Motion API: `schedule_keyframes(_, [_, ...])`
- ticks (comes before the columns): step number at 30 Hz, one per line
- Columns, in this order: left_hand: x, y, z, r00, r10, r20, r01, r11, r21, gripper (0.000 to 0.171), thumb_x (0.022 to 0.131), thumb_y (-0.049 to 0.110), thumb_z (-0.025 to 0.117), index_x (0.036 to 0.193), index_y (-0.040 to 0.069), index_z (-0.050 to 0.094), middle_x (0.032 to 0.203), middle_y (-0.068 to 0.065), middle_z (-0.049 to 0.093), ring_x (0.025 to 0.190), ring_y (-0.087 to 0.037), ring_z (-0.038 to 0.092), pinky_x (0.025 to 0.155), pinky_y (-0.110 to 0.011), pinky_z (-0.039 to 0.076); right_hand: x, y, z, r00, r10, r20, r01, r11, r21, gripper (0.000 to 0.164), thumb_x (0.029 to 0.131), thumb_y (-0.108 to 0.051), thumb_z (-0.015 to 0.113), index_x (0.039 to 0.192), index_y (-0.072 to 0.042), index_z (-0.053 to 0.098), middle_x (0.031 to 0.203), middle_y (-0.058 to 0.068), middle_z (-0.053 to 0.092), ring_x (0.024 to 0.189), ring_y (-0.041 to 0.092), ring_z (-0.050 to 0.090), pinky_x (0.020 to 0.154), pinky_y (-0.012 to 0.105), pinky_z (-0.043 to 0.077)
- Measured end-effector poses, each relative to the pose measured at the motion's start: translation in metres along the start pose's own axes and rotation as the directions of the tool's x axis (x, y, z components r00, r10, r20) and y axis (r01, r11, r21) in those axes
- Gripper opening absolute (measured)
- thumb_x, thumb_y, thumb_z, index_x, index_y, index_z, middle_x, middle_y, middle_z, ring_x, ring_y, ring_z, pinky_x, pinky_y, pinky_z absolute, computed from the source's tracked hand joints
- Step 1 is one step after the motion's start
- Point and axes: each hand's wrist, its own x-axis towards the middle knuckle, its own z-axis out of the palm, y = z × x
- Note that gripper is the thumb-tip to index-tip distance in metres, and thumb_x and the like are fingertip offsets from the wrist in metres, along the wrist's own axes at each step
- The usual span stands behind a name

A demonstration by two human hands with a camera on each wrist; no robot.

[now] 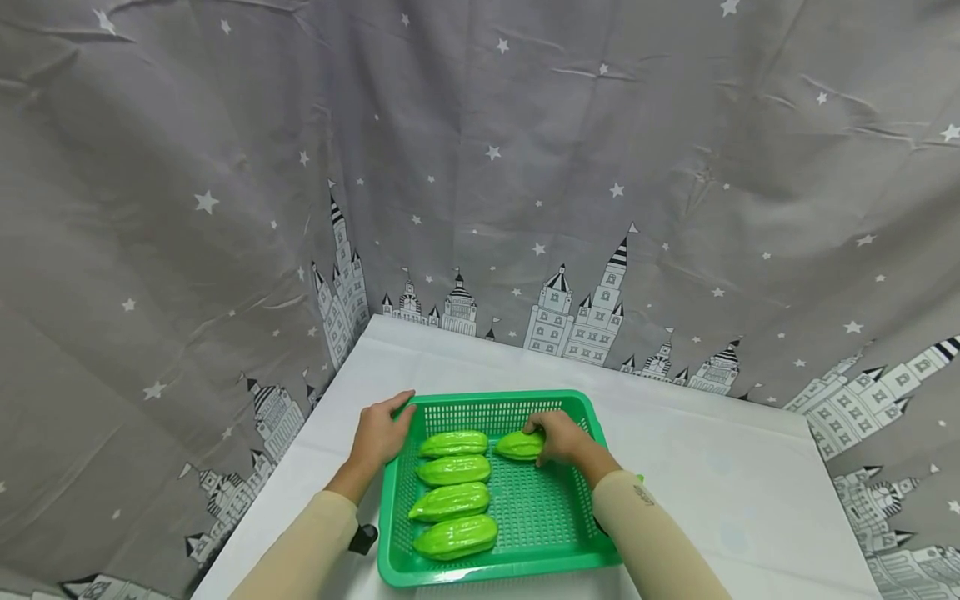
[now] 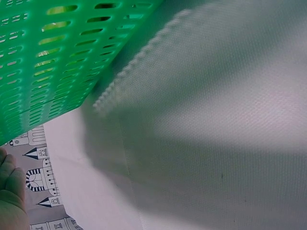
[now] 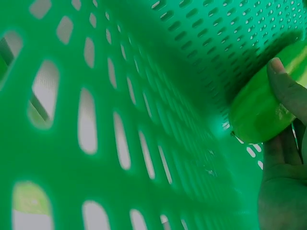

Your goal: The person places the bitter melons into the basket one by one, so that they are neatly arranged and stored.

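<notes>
A green plastic basket (image 1: 551,560) with slotted walls stands on the white table. Inside, several bright green, ridged bitter melons (image 1: 453,502) lie stacked in a column along its left side. My right hand (image 1: 562,437) reaches into the far right part and grips another bitter melon (image 1: 513,447), thumb on one side and fingers on the other. In the right wrist view this bitter melon (image 3: 259,110) is close to the basket's slotted surface. At the far left corner, my left hand (image 1: 378,431) holds the basket rim; its fingers (image 2: 12,179) show outside the wall in the left wrist view.
Just right of the basket, a bit of something green (image 1: 641,478) shows from behind the right sleeve (image 1: 648,529). White cloth covers the table (image 1: 720,467). A grey curtain (image 1: 480,167) with printed stars and castles hangs behind and at both sides.
</notes>
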Motion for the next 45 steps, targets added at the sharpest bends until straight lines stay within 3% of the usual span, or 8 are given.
schedule_keyframes(11, [0.001,0.001,0.002,1.0,-0.002,0.003,0.002,1.0,-0.002,0.037,0.101,0.022,0.065,0.136,0.012,0.066,0.134,-0.013,0.063,0.124,-0.036,0.058,0.103,-0.054,0.047,-0.001,0.002,0.0,1.0,0.018,-0.008,-0.018,1.0,0.001,0.052,0.059,0.006,0.094,0.103,-0.008,0.071,0.108,0.007,0.07,0.104,0.028,0.064,0.094,0.044,0.054])
schedule_keyframes(21, [0.001,0.0,0.001,1.0,-0.007,0.004,0.007,1.0,0.011,0.037,0.101,0.022,0.065,0.136,0.012,0.066,0.133,-0.014,0.064,0.124,-0.036,0.059,0.102,-0.054,0.047,-0.004,-0.002,-0.002,1.0,0.015,-0.015,-0.014,0.999,0.035,0.061,0.061,0.0,0.095,0.117,-0.006,0.07,0.122,0.011,0.067,0.12,0.034,0.059,0.105,0.048,0.046])
schedule_keyframes(26, [0.0,0.001,0.0,1.0,-0.002,0.005,0.002,1.0,0.005,0.036,0.1,0.022,0.065,0.135,0.012,0.067,0.131,-0.014,0.064,0.123,-0.036,0.06,0.101,-0.054,0.048,-0.004,-0.005,-0.006,0.997,-0.019,-0.069,0.029,0.99,0.137,0.065,0.065,-0.006,0.094,0.124,-0.002,0.067,0.126,0.011,0.067,0.122,0.034,0.059,0.104,0.049,0.047])
schedule_keyframes(34, [0.001,0.002,-0.002,1.0,-0.01,0.012,0.01,1.0,0.004,0.037,0.101,0.023,0.064,0.136,0.012,0.065,0.133,-0.014,0.063,0.124,-0.037,0.059,0.102,-0.055,0.047,-0.006,-0.008,-0.015,0.988,0.029,-0.155,0.02,0.952,0.306,0.063,0.07,-0.01,0.093,0.127,-0.004,0.067,0.129,0.011,0.066,0.123,0.033,0.06,0.103,0.048,0.049])
schedule_keyframes(39, [0.001,0.001,-0.002,1.0,-0.017,0.015,0.016,1.0,0.005,0.038,0.101,0.023,0.064,0.137,0.012,0.065,0.134,-0.014,0.063,0.125,-0.037,0.058,0.102,-0.055,0.047,-0.008,-0.012,-0.023,0.98,0.072,-0.188,0.023,0.886,0.462,0.06,0.074,-0.005,0.09,0.129,-0.001,0.064,0.131,0.014,0.065,0.127,0.034,0.057,0.105,0.048,0.047])
schedule_keyframes(45, [0.001,0.001,-0.002,1.0,-0.004,0.013,0.004,1.0,0.002,0.037,0.101,0.022,0.064,0.137,0.011,0.065,0.134,-0.014,0.063,0.125,-0.036,0.058,0.103,-0.054,0.047,-0.008,-0.01,-0.028,0.972,0.089,-0.218,0.054,0.819,0.571,0.066,0.077,-0.005,0.088,0.136,0.0,0.059,0.138,0.016,0.06,0.131,0.033,0.053,0.108,0.044,0.044])
